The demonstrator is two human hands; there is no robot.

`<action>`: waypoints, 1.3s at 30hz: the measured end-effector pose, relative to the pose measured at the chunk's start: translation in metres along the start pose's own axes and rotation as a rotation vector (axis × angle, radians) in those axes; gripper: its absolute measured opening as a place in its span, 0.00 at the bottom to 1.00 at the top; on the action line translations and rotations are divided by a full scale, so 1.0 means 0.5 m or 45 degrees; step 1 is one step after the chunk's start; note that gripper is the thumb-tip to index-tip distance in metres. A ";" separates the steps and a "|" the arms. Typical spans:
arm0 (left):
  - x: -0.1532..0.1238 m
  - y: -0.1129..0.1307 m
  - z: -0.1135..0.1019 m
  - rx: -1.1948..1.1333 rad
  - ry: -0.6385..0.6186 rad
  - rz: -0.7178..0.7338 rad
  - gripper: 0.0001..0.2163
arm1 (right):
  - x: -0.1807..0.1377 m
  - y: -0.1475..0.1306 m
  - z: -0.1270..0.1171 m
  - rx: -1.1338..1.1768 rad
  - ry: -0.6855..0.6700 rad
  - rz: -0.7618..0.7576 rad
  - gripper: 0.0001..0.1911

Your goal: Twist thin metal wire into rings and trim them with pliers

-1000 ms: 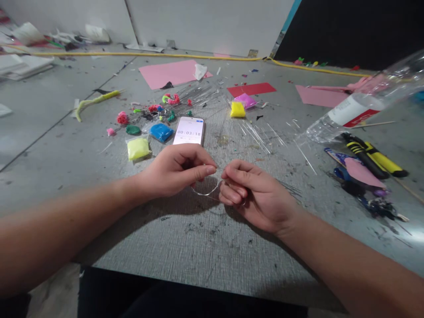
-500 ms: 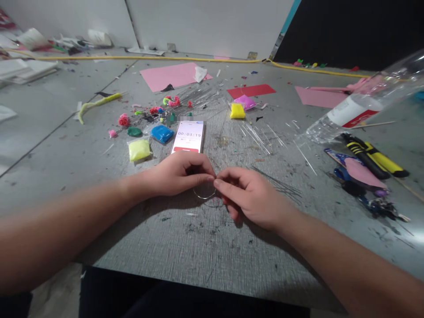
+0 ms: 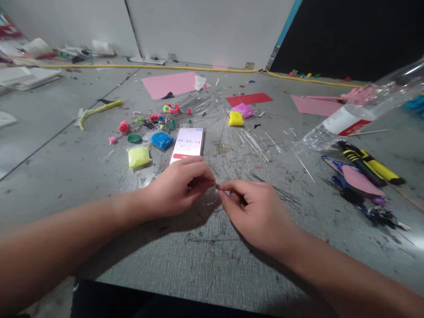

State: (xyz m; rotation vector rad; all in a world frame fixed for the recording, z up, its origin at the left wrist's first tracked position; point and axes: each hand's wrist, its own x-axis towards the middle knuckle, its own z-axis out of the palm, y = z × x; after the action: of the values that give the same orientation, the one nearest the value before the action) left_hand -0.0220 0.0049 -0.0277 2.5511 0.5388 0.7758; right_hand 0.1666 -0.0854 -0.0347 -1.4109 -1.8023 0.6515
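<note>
Thumb and fingers of my left hand [image 3: 183,183] are pinched on a thin wire [image 3: 208,203], whose curve shows faintly below the fingertips. My right hand [image 3: 253,205] pinches at the same spot, its fingertips almost touching the left ones; most of the wire is hidden by the fingers. Just beyond my left hand lies a phone [image 3: 188,143] with a timer on its screen, its lower edge covered by the hand. Dark wires [image 3: 286,196] lie on the grey table [image 3: 198,265] behind my right hand.
Left of the phone are blue [image 3: 162,140] and pale yellow [image 3: 139,157] clay packets. Farther back are a yellow packet [image 3: 236,118], pink paper [image 3: 170,85] and red paper [image 3: 250,98]. On the right, a clear bottle [image 3: 351,119] leans above yellow-black pliers [image 3: 371,163].
The wire loop, clearly round before, now shows only as a faint arc. My right hand's fingers have curled in more, and the view has tilted slightly upward.
</note>
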 end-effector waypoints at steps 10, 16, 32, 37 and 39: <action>-0.002 -0.015 0.001 -0.076 0.032 0.017 0.09 | 0.027 0.014 0.003 1.333 -0.244 0.749 0.11; -0.004 -0.002 -0.004 -0.185 0.025 -0.066 0.07 | 0.031 0.027 0.014 1.616 -0.381 0.732 0.16; -0.003 0.001 0.008 -0.307 -0.030 -0.313 0.08 | 0.026 0.019 0.010 1.286 -0.304 0.706 0.21; 0.004 -0.006 0.007 -0.643 -0.158 -0.481 0.06 | 0.023 0.018 0.012 1.022 -0.195 0.680 0.20; 0.005 -0.005 0.006 -0.646 -0.183 -0.493 0.06 | 0.022 0.016 0.012 0.890 -0.152 0.607 0.18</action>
State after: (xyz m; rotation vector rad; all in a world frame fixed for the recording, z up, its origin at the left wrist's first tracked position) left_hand -0.0190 0.0073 -0.0304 1.9383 0.6633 0.5039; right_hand 0.1653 -0.0722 -0.0418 -1.3067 -1.1203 1.4686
